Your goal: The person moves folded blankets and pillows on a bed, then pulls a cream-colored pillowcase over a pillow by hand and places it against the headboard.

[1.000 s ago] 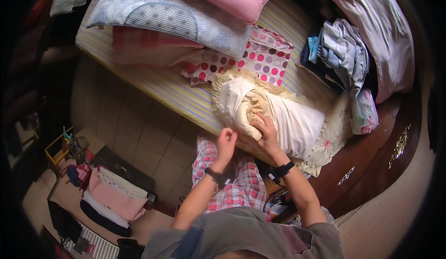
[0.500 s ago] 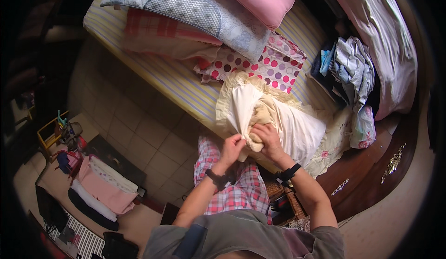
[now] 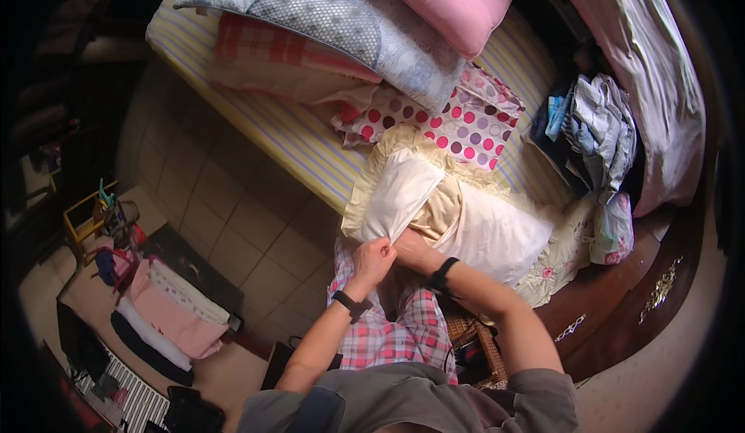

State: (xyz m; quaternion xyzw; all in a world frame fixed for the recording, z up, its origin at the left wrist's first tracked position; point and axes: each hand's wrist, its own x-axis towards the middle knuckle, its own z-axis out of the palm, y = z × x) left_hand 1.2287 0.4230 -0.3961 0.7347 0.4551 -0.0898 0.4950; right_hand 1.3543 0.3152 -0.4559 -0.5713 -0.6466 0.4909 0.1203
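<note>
Pinching the white cover [image 3: 497,231] on the near edge of the bed [image 3: 264,132], the left hand [image 3: 374,262] steadies it while the right hand [image 3: 417,252] reaches under, grip hidden, the beige filling [image 3: 437,209] now bulging less.

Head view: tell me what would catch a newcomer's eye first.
First, the frilled white bundle at the near edge of the striped bed, with its beige inside showing; the left hand pinches its cloth while the fingers of the right hand are mostly hidden. Next come the polka-dot cloth just beyond it and the plump pink pillow at the top of the picture.
</note>
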